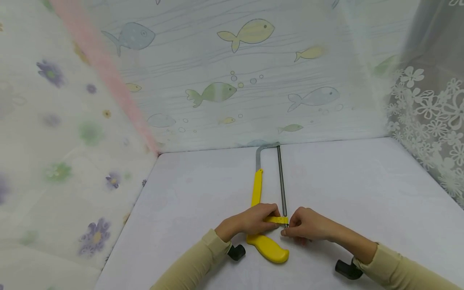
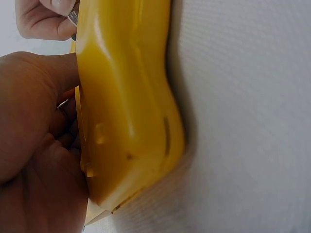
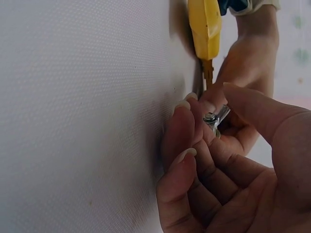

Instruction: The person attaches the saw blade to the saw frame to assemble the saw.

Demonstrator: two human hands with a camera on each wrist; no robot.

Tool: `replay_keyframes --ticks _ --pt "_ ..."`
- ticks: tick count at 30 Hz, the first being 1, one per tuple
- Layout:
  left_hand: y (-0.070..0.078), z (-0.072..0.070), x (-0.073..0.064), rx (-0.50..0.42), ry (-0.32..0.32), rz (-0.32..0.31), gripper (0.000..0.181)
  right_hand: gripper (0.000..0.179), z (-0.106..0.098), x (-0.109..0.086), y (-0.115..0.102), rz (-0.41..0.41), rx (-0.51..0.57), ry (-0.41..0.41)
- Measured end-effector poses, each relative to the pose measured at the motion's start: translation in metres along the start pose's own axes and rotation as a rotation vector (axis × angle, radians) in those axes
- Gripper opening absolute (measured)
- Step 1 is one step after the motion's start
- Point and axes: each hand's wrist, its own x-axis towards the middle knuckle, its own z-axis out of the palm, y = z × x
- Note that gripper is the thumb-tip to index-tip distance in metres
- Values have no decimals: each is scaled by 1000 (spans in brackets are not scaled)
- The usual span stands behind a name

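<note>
1. Left hand (image 1: 255, 219) grips the yellow hacksaw (image 1: 270, 249), which rests on the white surface (image 1: 203, 177).
2. Right hand (image 1: 311, 225), fingers curled, is at the hacksaw's metal wing nut (image 3: 210, 117); whether it pinches this cannot be told.

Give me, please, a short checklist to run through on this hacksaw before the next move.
1. Left hand steadying the hacksaw: ok; it grips the yellow part by the near blade end.
2. Blade spanning from the far end to the yellow bracket: ok, in the head view.
3. Right hand at the wing nut: ok; its fingers are right beside it.
4. Firm pinch on the wing nut: cannot tell; the contact is hidden.
5. Blade tension: cannot tell by sight.
6. Tooth direction: cannot tell; too small to see.
</note>
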Motion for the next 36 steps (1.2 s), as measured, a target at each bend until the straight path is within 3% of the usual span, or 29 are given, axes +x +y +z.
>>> replay_keyframes --ticks 29,36 --pt "2 0 0 -5 -7 -24 14 22 -5 -6 -5 41 26 -11" --pt "2 0 0 -3 0 -8 15 16 -7 -6 -1 7 18 -9"
